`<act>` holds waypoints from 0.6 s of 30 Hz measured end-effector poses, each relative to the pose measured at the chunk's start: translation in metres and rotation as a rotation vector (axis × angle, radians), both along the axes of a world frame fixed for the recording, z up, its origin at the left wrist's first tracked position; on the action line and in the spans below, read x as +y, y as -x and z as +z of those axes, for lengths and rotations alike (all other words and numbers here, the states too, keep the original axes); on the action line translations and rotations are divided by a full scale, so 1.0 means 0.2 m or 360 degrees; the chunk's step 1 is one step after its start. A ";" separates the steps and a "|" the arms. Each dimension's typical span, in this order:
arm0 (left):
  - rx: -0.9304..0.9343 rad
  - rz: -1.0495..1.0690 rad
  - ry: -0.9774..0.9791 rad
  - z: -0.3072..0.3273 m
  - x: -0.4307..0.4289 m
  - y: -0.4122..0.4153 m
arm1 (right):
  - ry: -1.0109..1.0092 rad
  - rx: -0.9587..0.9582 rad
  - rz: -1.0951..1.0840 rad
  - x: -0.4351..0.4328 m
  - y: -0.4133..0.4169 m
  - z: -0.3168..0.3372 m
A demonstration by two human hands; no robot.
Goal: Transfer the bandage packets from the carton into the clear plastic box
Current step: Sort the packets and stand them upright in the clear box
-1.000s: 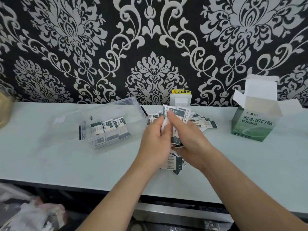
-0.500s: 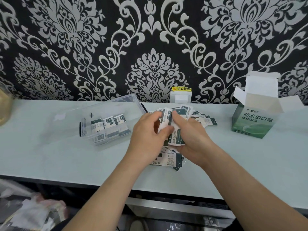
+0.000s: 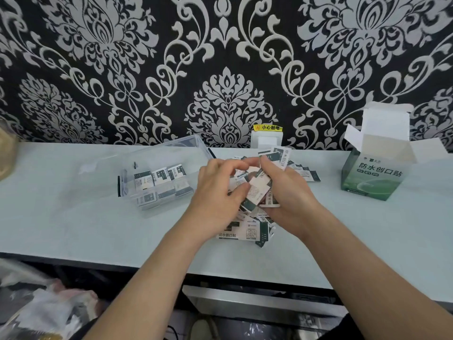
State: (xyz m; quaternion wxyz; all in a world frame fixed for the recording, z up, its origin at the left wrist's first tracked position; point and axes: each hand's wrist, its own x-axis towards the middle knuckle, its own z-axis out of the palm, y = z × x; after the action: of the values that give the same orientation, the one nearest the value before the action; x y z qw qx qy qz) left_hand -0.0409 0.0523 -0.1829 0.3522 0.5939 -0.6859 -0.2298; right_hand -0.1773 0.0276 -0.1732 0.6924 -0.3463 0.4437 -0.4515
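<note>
both hands, left (image 3: 218, 192) and right (image 3: 289, 192), hold a grip on a sheaf of flat paper packets (image 3: 257, 190). more packets (image 3: 245, 231) lie below the grip on the smooth pale surface (image 3: 73, 217); the clear box (image 3: 159, 177) sits left of it, the open carton (image 3: 375, 173) right.

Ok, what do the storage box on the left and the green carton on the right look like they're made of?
The clear plastic box looks like thin, glossy, see-through plastic: the bandage packets inside show through its walls. The carton looks like printed paperboard: green, slightly shiny outside, plain matte white on its raised flaps, which are folded along creases.
</note>
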 end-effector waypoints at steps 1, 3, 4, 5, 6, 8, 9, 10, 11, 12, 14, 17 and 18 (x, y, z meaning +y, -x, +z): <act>-0.0025 -0.0022 -0.0013 0.01 0.00 -0.03 | 0.0018 -0.0026 -0.0039 -0.01 0.01 0.00; -0.0222 -0.0156 -0.0113 0.02 0.00 -0.09 | 0.0006 -0.0111 -0.0148 -0.03 0.03 0.02; -0.0417 -0.0251 -0.0170 0.01 0.01 -0.11 | -0.0025 -0.0166 -0.0202 -0.04 0.05 0.02; -0.0618 -0.0345 -0.0204 0.00 0.02 -0.12 | -0.0060 -0.0229 -0.0246 -0.05 0.06 0.03; -0.0770 -0.0417 -0.0228 -0.02 0.02 -0.11 | -0.0094 -0.0297 -0.0274 -0.06 0.08 0.03; -0.0871 -0.0447 -0.0277 -0.05 0.02 -0.09 | -0.0154 -0.0404 -0.0301 -0.07 0.09 0.02; -0.0863 -0.0432 -0.0281 -0.05 0.01 -0.08 | -0.0180 -0.0427 -0.0297 -0.07 0.09 0.01; -0.0855 -0.0419 -0.0285 -0.05 0.00 -0.07 | -0.0202 -0.0439 -0.0275 -0.07 0.09 0.01; -0.0840 -0.0405 -0.0299 -0.05 -0.01 -0.07 | -0.0219 -0.0446 -0.0235 -0.07 0.09 0.00; -0.0821 -0.0392 -0.0312 -0.05 -0.02 -0.07 | -0.0231 -0.0444 -0.0181 -0.07 0.09 0.00; -0.0791 -0.0377 -0.0331 -0.05 -0.02 -0.06 | -0.0240 -0.0386 -0.0075 -0.07 0.10 0.00; -0.0667 -0.0368 -0.0394 -0.03 -0.01 -0.07 | -0.0225 -0.0239 -0.0003 -0.08 0.11 -0.02; -0.0554 -0.0352 -0.0442 -0.01 0.00 -0.09 | -0.0212 -0.0204 0.0004 -0.09 0.12 -0.02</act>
State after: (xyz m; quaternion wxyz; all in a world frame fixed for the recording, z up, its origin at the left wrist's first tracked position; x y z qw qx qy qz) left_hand -0.0238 0.0514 -0.1848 0.1164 0.5885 -0.7590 -0.2532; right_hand -0.2003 0.0102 -0.1774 0.7415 -0.2703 0.4270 -0.4413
